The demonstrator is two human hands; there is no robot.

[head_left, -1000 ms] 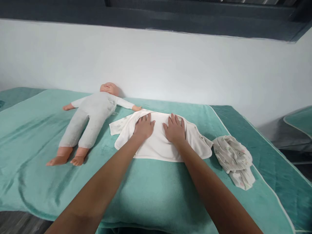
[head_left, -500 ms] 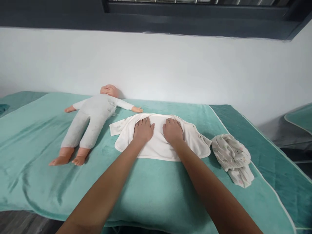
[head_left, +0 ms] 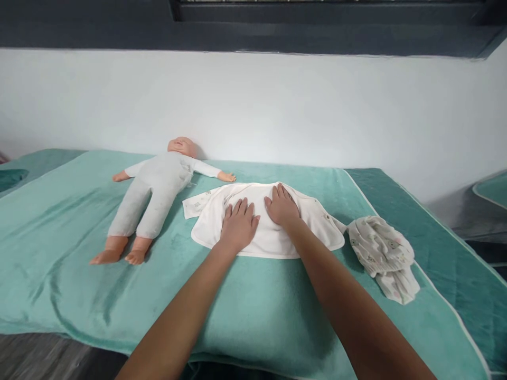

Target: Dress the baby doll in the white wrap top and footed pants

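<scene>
A small white baby shirt (head_left: 214,227) with snap buttons lies spread on the green blanket (head_left: 253,301), its left sleeve stretched toward the doll. My left hand (head_left: 240,224) rests flat on the front of the shirt, fingers spread. Higher up and to the right, near the top edge of the cloth, my right hand (head_left: 282,206) presses on it with the fingers stretched out and fairly close together. Neither hand grips anything. To the left, a baby doll (head_left: 160,177) with a white cloth body lies on its back, arms out.
A crumpled patterned baby garment (head_left: 382,250) lies right of the shirt, almost touching its sleeve. Behind the bed stands a white wall (head_left: 277,111) below a dark window frame (head_left: 253,31). A darker green cover (head_left: 447,253) shows at the right.
My left hand has slid down and toward the middle of the shirt, its fingers now more visible. My right hand has shifted slightly up. The view has moved a little.
</scene>
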